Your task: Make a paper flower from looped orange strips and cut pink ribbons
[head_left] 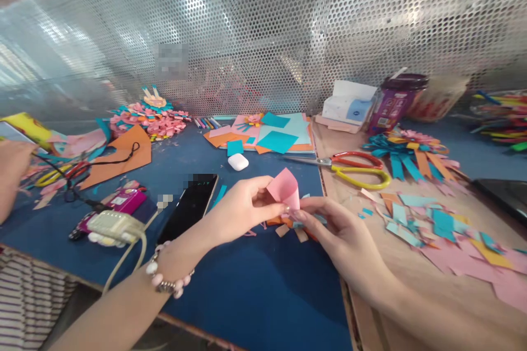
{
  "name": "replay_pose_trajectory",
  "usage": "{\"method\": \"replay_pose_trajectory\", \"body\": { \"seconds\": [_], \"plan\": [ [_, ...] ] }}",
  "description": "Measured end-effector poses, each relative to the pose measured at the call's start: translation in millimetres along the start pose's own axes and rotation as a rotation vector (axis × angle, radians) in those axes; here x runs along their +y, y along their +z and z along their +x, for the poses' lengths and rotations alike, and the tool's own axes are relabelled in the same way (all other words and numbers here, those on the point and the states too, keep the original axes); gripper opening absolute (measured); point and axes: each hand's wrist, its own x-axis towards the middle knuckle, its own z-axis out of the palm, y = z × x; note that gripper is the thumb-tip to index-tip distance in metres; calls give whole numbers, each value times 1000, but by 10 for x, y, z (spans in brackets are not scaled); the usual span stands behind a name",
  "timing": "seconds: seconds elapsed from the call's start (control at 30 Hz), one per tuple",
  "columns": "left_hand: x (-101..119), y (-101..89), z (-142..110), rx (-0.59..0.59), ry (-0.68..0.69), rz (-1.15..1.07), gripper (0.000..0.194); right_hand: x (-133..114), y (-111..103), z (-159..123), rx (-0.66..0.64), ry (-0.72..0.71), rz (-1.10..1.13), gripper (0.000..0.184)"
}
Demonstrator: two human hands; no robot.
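A small square of pink paper (285, 186), curled over on itself, is held up above the blue table. My left hand (251, 205) pinches it between thumb and fingers from the left side. At its lower right corner, my right hand (329, 225) has thumb and forefinger closed on the paper's edge. Beneath the hands lie small orange and light paper scraps (282, 229), partly covered by the fingers. Scissors (354, 169) with red and yellow handles rest just beyond my right hand, blades pointing left.
A phone (189, 203), white earbud case (238, 162) and power bank (115, 225) with a cable lie left. Paper sheets (278, 141) and a pile of paper flowers (152, 120) are behind. Paper scraps (457, 255) and a purple cup (393, 101) stand right. Another person's hand (14, 175) shows far left.
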Motion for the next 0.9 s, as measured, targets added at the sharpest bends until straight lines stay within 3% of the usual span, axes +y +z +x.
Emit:
{"method": "replay_pose_trajectory", "body": {
  "seconds": [0.67, 0.83, 0.9],
  "plan": [
    [-38, 2, 29, 19, 2, 9, 15, 45, 2, 6, 29, 5, -39, 26],
    [-52, 21, 25, 44, 59, -110, 55, 70, -5, 1, 26, 23, 8, 25],
    [-50, 25, 24, 54, 72, -112, 59, 68, -6, 2, 23, 22, 11, 24]
  ]
}}
